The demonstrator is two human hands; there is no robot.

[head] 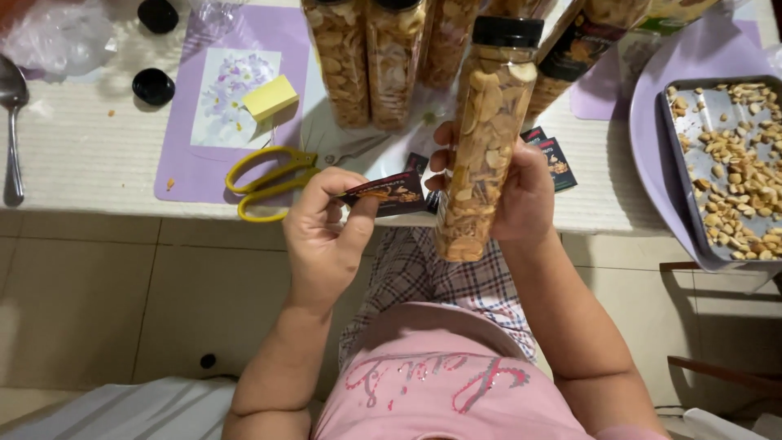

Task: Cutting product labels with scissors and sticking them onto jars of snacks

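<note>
My right hand [521,191] grips a tall clear jar [485,138] full of pale nuts, capped with a black lid and tilted over the table's near edge. My left hand [326,228] pinches a small dark label sticker [387,193] between thumb and fingers, its right end close to the jar's side. More dark stickers [556,159] lie on the table behind the jar.
Several filled jars [366,57] stand at the back. Yellow-handled scissors [273,181], a yellow sponge block [270,98] on a purple mat, two black lids [153,86], a spoon [11,122] at left, and a metal tray of nuts [733,179] at right.
</note>
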